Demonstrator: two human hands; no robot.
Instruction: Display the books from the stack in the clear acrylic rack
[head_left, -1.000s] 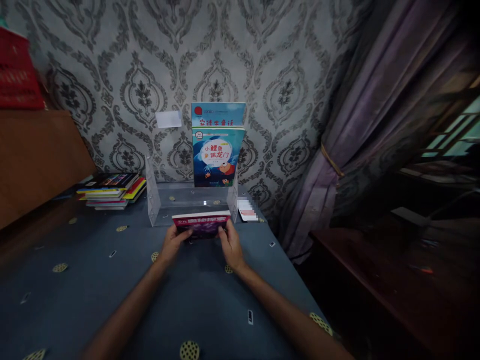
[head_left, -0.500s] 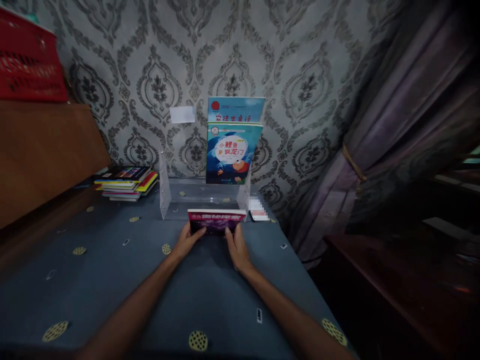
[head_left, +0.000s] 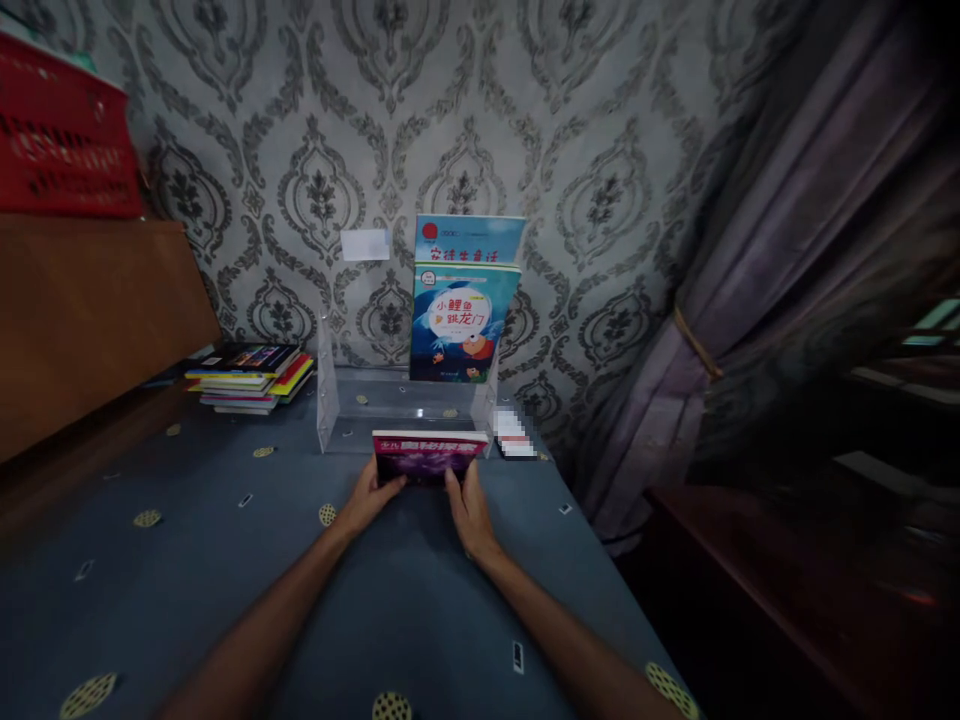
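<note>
– Mostly just your view shifted: everything sits a bit lower in frame than half a second ago, and your book [head_left: 429, 461] barely budged against the clear rack [head_left: 327, 400]. So where's it lie from your hands?

– Right between them, mid-frame, overlapping the rack's lower front; can't tell if they touch. Top edge runs left-right. Your left hand [head_left: 373, 499] and right hand [head_left: 471, 510] are about equally close, each gripping a side, thumbs on the cover.

– Looks?

– Purple, magenta band, pale lettering. Too foreshortened to call the long axis.
</note>
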